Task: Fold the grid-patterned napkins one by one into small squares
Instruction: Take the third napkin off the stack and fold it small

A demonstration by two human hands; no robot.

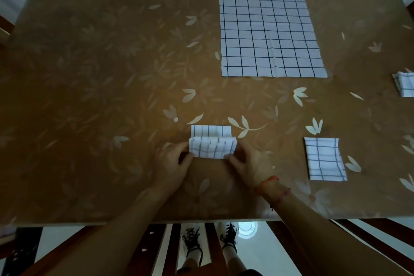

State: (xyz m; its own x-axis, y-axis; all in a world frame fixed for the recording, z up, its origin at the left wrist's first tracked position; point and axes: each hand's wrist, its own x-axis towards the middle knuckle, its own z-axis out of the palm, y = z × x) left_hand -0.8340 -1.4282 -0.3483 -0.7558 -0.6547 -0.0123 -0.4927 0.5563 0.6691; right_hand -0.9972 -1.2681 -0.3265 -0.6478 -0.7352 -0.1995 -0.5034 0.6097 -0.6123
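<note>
The napkin being folded (212, 147) lies at the lower centre of the frame, near the front edge of the brown, leaf-patterned tabletop (89, 96). It is already down to a narrow strip, with its near part lifted and curled over toward the far part, which lies flat. The left hand (172, 164) pinches the strip's near left corner between thumb and fingers. The right hand (248, 163), with a red cord bracelet (266, 182) at its wrist, pinches the near right corner in the same way, so each grip is closed on fabric, not spread. This looks like the last or next-to-last fold of this piece, the near edge being carried over to meet the far edge. The next move calls for laying both corners down squarely on the far corners so the grid lines match, then pressing the crease flat; if the two hands travel unevenly, the packet would likely come out skewed. At the lower right sits a folded square (324, 159), and another folded napkin (405, 84) is cut off by the right edge of the frame. At the upper right a flat napkin (268, 29) lies fully open, apparently waiting its turn
</note>
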